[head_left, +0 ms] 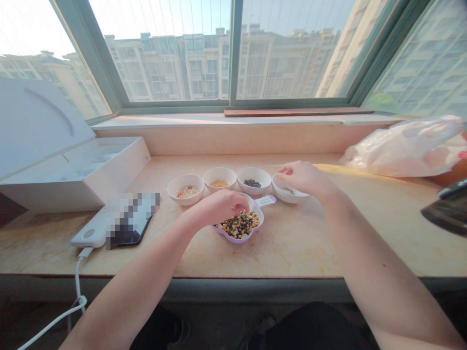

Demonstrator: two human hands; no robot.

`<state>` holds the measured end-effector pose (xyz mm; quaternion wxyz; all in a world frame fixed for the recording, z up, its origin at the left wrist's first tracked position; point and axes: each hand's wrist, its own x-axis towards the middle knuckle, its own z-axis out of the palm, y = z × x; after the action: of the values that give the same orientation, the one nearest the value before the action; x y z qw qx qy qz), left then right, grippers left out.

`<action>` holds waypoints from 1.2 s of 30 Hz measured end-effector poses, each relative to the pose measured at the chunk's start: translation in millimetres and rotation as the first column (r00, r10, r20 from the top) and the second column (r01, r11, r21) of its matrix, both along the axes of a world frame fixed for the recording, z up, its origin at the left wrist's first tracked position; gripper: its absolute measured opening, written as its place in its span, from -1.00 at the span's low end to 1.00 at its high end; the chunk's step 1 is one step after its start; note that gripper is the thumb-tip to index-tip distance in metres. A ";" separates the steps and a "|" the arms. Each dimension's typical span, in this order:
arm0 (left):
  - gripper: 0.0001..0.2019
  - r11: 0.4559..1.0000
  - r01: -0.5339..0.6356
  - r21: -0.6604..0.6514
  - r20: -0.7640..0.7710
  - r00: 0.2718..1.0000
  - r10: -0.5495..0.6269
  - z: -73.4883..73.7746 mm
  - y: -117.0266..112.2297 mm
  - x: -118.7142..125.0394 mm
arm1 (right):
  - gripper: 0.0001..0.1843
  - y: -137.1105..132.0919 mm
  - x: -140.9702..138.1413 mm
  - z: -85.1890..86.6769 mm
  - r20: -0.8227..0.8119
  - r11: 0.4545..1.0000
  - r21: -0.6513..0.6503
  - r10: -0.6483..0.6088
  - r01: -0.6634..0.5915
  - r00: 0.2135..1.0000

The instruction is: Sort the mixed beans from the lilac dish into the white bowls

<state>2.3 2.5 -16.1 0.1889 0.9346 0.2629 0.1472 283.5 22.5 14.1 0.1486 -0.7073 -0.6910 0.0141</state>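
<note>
Two hands apart: left hand point(215, 206) fingers down in mixed beans point(239, 225) (grasp unclear), right hand point(302, 178) loosely curled just over a white bowl point(297, 196).

Left hand point(217, 206) in beans point(241, 226), right hand point(302, 177) over bowl point(288, 198).

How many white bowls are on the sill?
4, in a row: the pale-bits bowl, yellow-grain bowl, black-seed bowl, and nearly empty bowl under the right hand.
</note>
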 end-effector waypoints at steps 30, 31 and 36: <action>-0.70 0.780 -0.554 0.292 0.052 0.823 0.565 1.9 39.7 -12.2 | -0.73 -39.5 -98.8 -24.0 -0.039 0.637 -0.157 0.760 -0.755 0.649; -0.70 0.781 -0.553 0.291 0.053 0.824 0.564 2.0 39.4 -12.5 | -0.74 -38.4 -98.4 -25.8 -0.040 0.635 -0.153 0.761 -0.757 0.647; -0.71 0.801 -0.539 0.261 0.047 0.836 0.547 2.3 37.3 -12.4 | -0.76 -34.4 -97.2 -31.5 -0.051 0.630 -0.128 0.767 -0.766 0.640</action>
<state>-10.1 39.8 -13.8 0.0086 0.8389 0.5001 0.2144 186.3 -11.9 -17.4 0.0765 -0.3557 -0.9236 0.1207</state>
